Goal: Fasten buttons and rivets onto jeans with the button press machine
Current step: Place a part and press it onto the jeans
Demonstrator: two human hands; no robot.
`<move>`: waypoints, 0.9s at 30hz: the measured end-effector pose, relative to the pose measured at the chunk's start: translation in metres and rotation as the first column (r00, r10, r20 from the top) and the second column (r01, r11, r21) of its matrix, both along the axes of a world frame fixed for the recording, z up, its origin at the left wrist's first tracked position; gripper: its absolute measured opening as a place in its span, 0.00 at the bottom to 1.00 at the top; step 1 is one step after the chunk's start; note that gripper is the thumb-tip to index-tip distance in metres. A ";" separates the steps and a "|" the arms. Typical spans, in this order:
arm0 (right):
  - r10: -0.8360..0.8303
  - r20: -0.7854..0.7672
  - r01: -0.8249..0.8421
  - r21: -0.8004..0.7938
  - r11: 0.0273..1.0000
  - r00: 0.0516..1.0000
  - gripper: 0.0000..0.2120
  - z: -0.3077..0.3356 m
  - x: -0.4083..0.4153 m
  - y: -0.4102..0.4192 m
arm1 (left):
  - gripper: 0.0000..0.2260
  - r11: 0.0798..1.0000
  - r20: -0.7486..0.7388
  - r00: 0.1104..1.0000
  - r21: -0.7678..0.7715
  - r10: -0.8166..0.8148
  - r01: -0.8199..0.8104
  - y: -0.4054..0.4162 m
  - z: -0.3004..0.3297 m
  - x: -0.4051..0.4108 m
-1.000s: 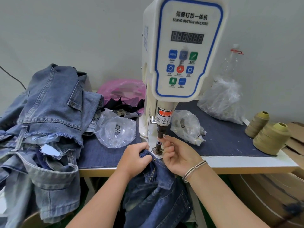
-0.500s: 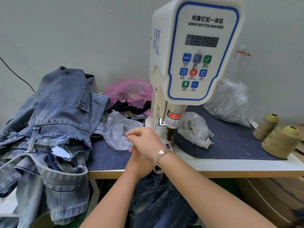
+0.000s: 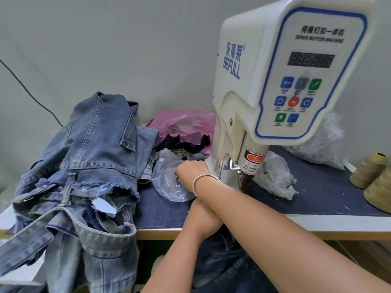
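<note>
The white servo button machine [image 3: 275,81] stands on the table, its punch [image 3: 245,182] hanging just right of my right forearm. My right hand [image 3: 190,170], bracelet on the wrist, reaches left across the machine into a clear plastic bag [image 3: 167,185]. Its fingers curl down into the bag, and I cannot tell what they hold. My left forearm runs up from below, with my left hand hidden under the right forearm at the table edge. The dark blue jeans [image 3: 222,263] hang below the table front.
A heap of light denim jeans [image 3: 84,166] fills the table's left. A pink bag [image 3: 182,121] with black scraps lies behind. Two more clear bags [image 3: 275,176] [image 3: 325,144] sit right of the punch. Olive thread cones [image 3: 368,172] stand far right on the denim mat [image 3: 328,199].
My right hand left the punch and crossed over the left arm to the clear bag on the left. The view swung left and closer.
</note>
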State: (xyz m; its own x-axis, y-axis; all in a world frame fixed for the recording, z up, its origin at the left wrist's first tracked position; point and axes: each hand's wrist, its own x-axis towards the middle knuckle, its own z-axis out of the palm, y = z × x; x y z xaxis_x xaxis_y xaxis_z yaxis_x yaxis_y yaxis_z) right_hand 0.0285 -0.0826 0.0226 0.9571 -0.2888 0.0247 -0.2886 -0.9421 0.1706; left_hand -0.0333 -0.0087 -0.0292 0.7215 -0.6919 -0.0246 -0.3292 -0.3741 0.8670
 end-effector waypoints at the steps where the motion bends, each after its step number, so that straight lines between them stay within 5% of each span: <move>1: 0.009 0.000 -0.009 -0.005 1.000 1.000 0.09 0.000 0.001 0.001 | 0.23 1.000 0.012 0.999 0.003 0.030 -0.030 0.001 -0.002 0.001; 5: 0.001 0.028 -0.001 -0.014 1.000 1.000 0.11 -0.001 0.003 0.002 | 0.17 0.981 0.026 0.992 0.152 -0.127 0.121 -0.004 -0.001 0.005; 11: 0.059 0.013 -0.058 -0.056 0.997 0.998 0.12 0.005 0.000 0.005 | 0.14 0.967 0.118 0.979 0.216 -0.165 0.137 -0.004 0.001 0.008; 20: 0.057 -0.034 -0.057 -0.007 0.998 0.998 0.12 0.002 -0.001 0.002 | 0.18 0.990 0.149 0.985 0.127 -0.086 0.067 0.001 -0.003 0.008; 22: 0.045 -0.037 -0.045 -0.003 0.999 0.998 0.12 0.003 0.000 0.002 | 0.16 0.975 0.126 0.978 0.175 -0.163 0.140 -0.002 -0.002 0.009; 27: -0.011 0.047 0.006 0.117 0.993 0.999 0.11 0.008 -0.006 0.003 | 0.11 0.974 0.121 0.966 0.019 -0.228 0.227 0.002 0.008 0.005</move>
State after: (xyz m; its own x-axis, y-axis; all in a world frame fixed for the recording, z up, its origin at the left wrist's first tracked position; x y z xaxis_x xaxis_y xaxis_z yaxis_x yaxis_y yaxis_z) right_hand 0.0229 -0.0800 0.0303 0.9532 -0.3002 0.0353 -0.3016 -0.9523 0.0453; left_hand -0.0281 -0.0064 -0.0212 0.5430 -0.8382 0.0503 -0.5091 -0.2810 0.8135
